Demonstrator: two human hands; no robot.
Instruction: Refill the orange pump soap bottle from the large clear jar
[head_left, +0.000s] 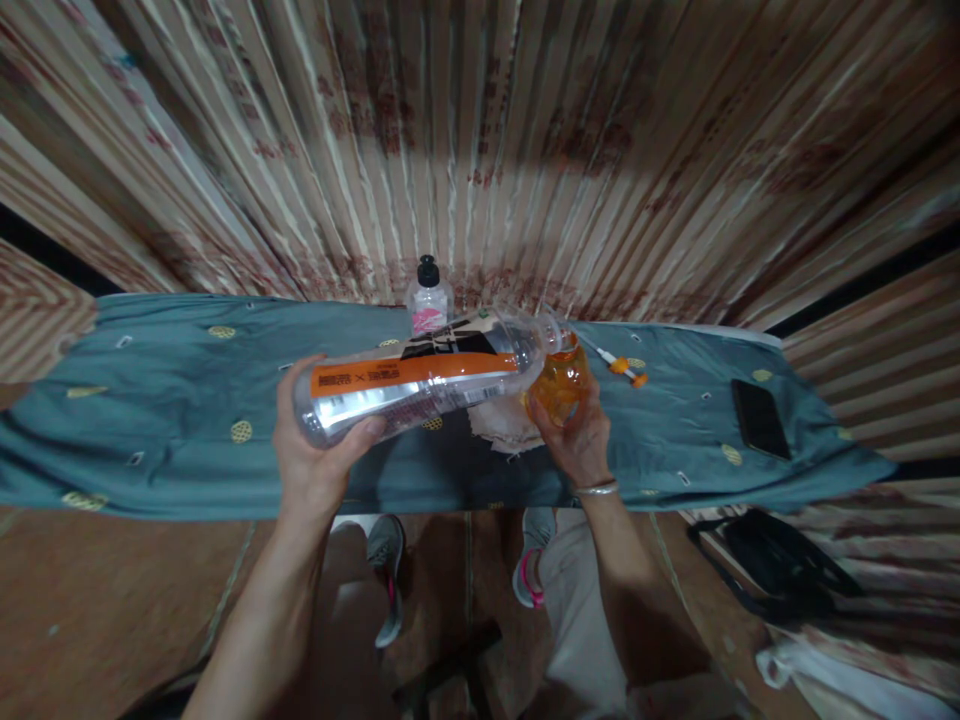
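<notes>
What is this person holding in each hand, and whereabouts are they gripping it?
The left hand grips a large clear plastic bottle with an orange label near its base, tipped sideways. The right hand cups a small orange translucent bottle from below.

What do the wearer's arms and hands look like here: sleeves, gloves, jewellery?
Both forearms are bare, with no sleeves showing and no gloves. The left hand wears nothing visible. The right hand has a thin silver bangle around its wrist.

Both bare forearms reach forward. The left hand [315, 450] is curled in a grip, thumb uppermost; the right hand [577, 440], a bangle at its wrist, is closed likewise.
</notes>
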